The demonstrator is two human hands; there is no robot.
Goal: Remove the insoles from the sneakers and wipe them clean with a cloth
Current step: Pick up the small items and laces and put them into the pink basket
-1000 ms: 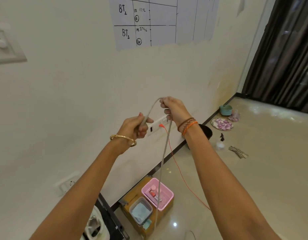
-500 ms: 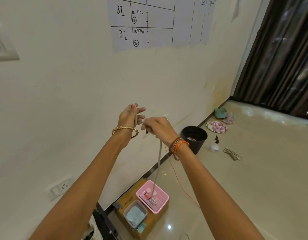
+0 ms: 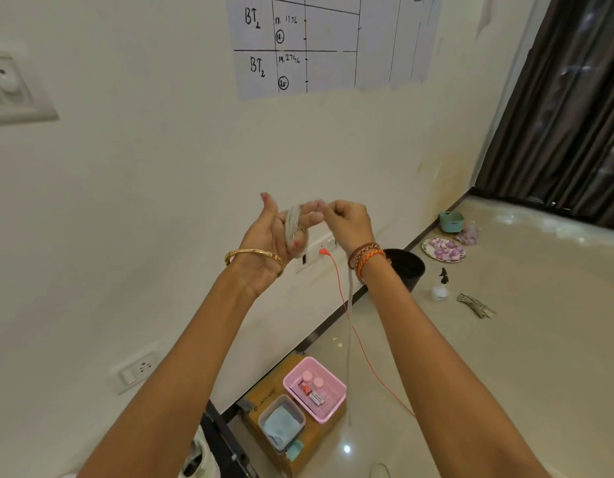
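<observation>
My left hand [image 3: 269,241] is raised with the palm turned toward me, thumb up, and a pale grey shoelace [image 3: 292,224] is looped round its fingers. My right hand [image 3: 346,224] is just beside it, fingertips curled and pinching the lace near the loops; the loose end hangs straight down below my right wrist toward the floor. Motion blur hides how the left fingertips lie.

No sneakers or insoles are in view — only the lace. Ahead is a cream wall with a hand-ruled paper chart [image 3: 329,43] taped high up and a white socket strip [image 3: 315,250] behind my hands, a thin red wire [image 3: 350,322] trailing from it to the glossy beige floor [image 3: 505,357]. Below, against the wall, a cardboard box [image 3: 260,403] carries a pink basket [image 3: 315,389] and a clear tub with a blue cloth [image 3: 279,424]. Farther right stand a black pot [image 3: 407,267], a plate of purple pieces [image 3: 443,250], a teal container [image 3: 451,221] and dark curtains [image 3: 567,108].
</observation>
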